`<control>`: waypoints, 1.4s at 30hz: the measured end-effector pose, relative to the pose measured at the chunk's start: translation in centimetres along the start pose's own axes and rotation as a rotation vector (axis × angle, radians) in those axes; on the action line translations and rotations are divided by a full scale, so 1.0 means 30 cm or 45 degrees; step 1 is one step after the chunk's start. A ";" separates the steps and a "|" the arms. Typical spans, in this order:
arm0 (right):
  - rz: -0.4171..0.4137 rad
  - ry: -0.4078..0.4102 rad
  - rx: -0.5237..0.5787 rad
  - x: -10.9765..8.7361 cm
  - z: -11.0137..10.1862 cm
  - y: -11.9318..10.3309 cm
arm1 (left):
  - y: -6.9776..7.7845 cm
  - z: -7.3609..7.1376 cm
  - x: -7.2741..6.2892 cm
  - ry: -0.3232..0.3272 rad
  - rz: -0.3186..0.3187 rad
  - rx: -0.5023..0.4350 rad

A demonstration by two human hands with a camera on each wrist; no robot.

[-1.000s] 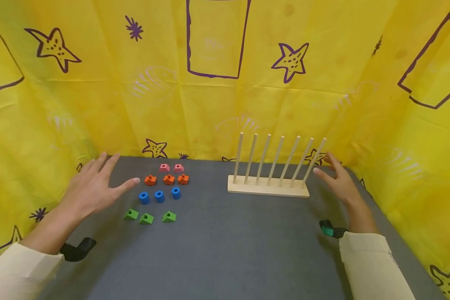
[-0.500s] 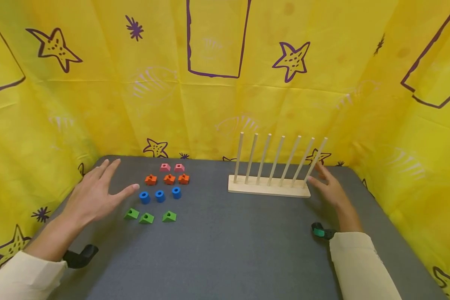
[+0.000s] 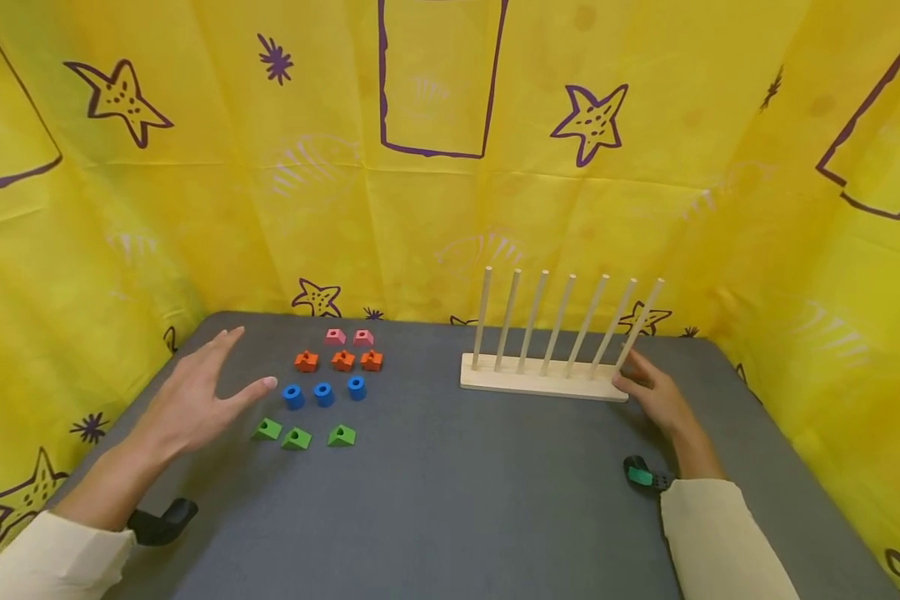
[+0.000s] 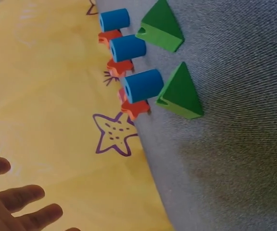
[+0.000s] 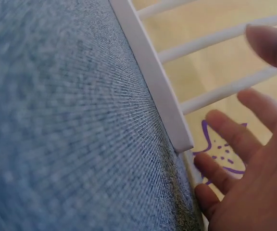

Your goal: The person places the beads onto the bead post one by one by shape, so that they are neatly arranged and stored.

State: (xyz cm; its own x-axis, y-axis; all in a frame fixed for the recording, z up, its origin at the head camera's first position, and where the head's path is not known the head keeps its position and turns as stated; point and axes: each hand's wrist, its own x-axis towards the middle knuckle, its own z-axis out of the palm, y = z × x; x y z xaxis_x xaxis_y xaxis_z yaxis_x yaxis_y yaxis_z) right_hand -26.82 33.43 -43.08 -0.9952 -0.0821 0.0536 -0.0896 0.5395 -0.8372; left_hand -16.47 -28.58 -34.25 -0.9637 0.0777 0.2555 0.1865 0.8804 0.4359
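Observation:
A wooden rack (image 3: 543, 385) with a row of several upright pegs (image 3: 540, 321) stands on the right half of the table. My right hand (image 3: 660, 402) is at its right end, thumb by the base and fingers beside the last peg; in the right wrist view the fingers (image 5: 232, 134) are spread and grip nothing. To the left lie small holed blocks: two pink (image 3: 334, 337), three orange (image 3: 342, 361), three blue cylinders (image 3: 323, 395) and three green triangles (image 3: 296, 439). My left hand (image 3: 195, 404) hovers left of these blocks, fingers extended and thumb apart, holding nothing.
A yellow cloth (image 3: 435, 208) with purple starfish drawings surrounds the grey table (image 3: 450, 500) at the back and sides. Black camera mounts, one at the left wrist (image 3: 163, 522) and one at the right wrist (image 3: 645, 475), stick out inward over the table.
My right hand has moved left and slightly down, from beside the rack to right at its end. The left hand has stayed nearly in place. Rack and blocks keep their arrangement.

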 end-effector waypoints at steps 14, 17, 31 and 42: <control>-0.010 -0.031 -0.173 0.019 0.020 0.028 | -0.052 0.058 -0.027 -0.021 0.023 -0.152; -0.029 -0.025 -0.201 0.024 0.023 0.036 | -0.058 0.068 -0.038 -0.038 0.002 -0.168; -0.060 -0.050 -0.255 0.030 0.032 0.053 | -0.113 0.160 -0.077 0.070 0.081 -0.399; -0.065 -0.060 -0.287 0.021 0.029 0.042 | -0.190 0.197 -0.100 0.075 0.048 -0.619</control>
State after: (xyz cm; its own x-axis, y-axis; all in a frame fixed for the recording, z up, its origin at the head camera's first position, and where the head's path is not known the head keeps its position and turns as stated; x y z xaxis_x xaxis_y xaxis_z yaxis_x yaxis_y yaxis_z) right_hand -27.52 33.33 -44.57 -0.9867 -0.1502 0.0625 -0.1514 0.7069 -0.6909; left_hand -15.77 -31.05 -42.61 -0.9448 0.0664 0.3209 0.3021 0.5561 0.7743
